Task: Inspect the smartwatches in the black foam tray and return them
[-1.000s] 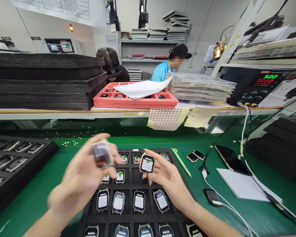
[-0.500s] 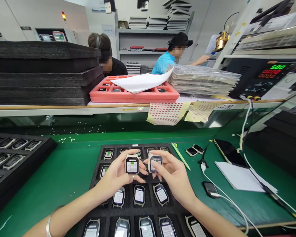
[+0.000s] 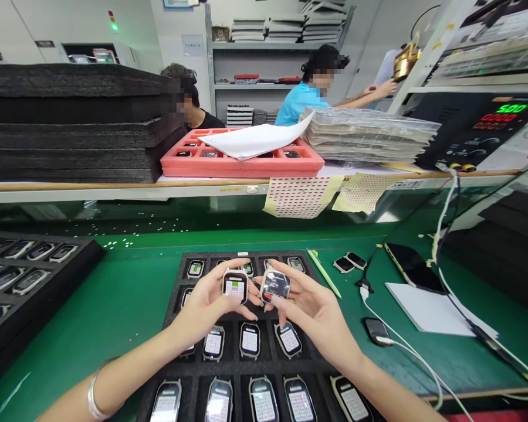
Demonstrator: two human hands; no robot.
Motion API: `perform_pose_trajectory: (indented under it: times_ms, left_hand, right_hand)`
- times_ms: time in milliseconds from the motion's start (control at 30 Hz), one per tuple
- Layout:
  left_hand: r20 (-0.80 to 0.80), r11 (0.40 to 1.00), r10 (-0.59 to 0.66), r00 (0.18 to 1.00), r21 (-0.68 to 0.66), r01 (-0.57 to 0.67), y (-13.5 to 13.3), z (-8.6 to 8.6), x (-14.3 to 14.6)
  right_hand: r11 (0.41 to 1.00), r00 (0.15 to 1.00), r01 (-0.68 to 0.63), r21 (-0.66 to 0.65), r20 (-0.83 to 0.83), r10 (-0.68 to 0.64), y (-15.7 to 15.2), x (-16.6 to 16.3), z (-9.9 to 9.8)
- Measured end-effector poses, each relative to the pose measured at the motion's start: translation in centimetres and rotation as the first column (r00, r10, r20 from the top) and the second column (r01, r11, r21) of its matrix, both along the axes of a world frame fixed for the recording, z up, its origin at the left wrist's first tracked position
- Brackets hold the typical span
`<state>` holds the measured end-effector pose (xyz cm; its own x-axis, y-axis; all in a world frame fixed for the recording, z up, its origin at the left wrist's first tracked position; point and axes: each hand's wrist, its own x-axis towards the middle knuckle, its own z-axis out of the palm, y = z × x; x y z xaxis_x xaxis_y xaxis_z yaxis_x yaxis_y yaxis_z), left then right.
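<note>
My left hand [image 3: 206, 305] pinches a small watch body with a lit screen [image 3: 234, 286], face up. My right hand [image 3: 310, 308] grips a second watch body [image 3: 276, 285], tilted so its glass glares. Both are held side by side, almost touching, just above a black foam tray [image 3: 175, 293] on the green bench mat. Several more watch bodies with lit screens [image 3: 249, 340] lie in the tray's pockets below my hands.
Another black tray of watch bodies [image 3: 26, 275] stands at the left. To the right lie a green pen [image 3: 323, 272], two loose watch bodies [image 3: 349, 262], a phone [image 3: 411, 268], a white pad [image 3: 431, 313] and cables. Behind, a shelf carries stacked foam, a red tray [image 3: 242, 164] and two people working.
My left hand came down and inward from a raised, blurred position, bringing its watch body beside the right one. The right hand's watch body has tilted. The view has dipped a little.
</note>
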<state>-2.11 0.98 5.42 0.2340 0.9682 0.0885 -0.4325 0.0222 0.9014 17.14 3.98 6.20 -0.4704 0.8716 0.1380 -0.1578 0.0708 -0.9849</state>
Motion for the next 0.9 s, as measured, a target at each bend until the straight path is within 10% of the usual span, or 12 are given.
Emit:
perform_pose_trajectory:
  times_ms: [900]
  left_hand:
    - [-0.168,0.996,0.093,0.981,0.011,-0.093,-0.1,-0.1,0.6]
  right_hand:
    - [0.999,0.999,-0.041,-0.017,-0.026,0.041,0.3,0.5,-1.5]
